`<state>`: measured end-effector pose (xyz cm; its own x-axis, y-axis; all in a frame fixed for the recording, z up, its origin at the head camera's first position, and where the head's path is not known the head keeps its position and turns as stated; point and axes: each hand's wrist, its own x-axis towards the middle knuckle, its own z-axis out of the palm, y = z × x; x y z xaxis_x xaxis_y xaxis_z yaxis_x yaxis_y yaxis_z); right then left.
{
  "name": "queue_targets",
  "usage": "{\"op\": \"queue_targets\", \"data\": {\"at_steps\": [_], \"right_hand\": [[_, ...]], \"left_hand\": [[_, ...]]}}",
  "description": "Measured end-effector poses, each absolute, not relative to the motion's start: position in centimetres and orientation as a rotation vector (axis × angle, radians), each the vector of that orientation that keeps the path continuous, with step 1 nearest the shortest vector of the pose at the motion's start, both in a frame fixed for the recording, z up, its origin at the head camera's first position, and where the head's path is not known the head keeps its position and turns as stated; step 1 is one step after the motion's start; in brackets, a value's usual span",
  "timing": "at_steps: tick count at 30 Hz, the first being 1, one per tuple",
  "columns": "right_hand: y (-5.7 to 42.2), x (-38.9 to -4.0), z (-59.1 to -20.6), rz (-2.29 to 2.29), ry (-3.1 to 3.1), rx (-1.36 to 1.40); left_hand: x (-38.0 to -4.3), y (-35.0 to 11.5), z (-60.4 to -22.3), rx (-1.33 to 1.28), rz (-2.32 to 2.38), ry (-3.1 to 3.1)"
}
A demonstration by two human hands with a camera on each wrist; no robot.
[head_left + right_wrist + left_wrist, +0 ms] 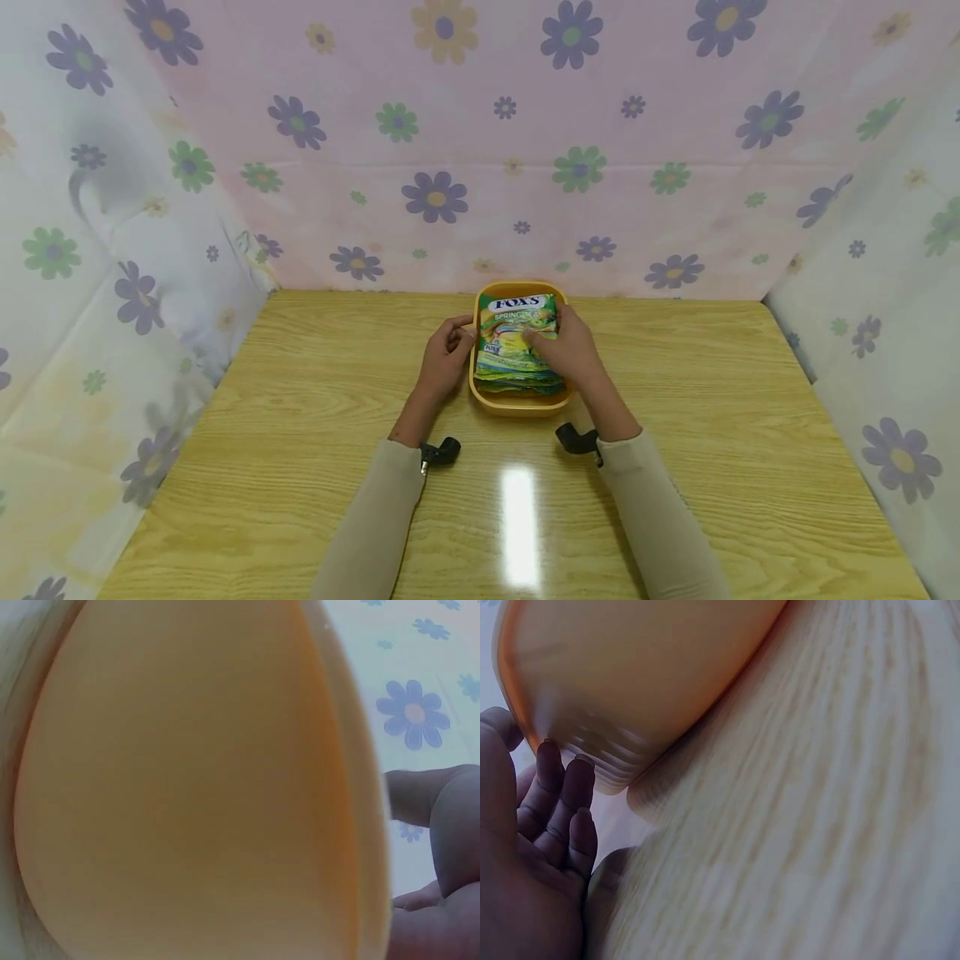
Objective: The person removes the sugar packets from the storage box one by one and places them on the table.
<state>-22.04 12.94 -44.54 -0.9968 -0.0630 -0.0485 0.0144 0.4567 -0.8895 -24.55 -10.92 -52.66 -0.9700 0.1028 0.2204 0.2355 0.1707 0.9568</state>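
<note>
Lying in the tub (pixel 520 408) with its long axis running near to far, the top packet (pixel 510 350) sat between the two hands in the head view. The right hand (pixel 573 348) was the nearer one: it reached over the right rim and pinched the packet, its thumb on the printed face and its fingers bent at the far right edge. More packet edges showed beneath, at the near end. The left hand (pixel 444 360) stood just outside the tub on the left, well short of the packet, its fingers partly curled at the rim. The tub stood at the far side of the table (pixel 315 433).

In the left wrist view, the half-curled fingers came up to the tub's outer wall; whether they gripped it could not be told.

In the right wrist view, the tub's wall hid the packet, and only bent fingers showed past the rim.
</note>
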Motion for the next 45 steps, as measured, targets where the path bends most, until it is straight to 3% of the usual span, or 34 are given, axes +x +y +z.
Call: {"op": "queue_targets", "data": {"at_steps": [45], "right_hand": [[13.4, -21.8, -44.6, -1.947, 2.487, 0.002]], "left_hand": [[-24.5, -11.0, -52.7, -0.342, -1.924, -2.339]]}}
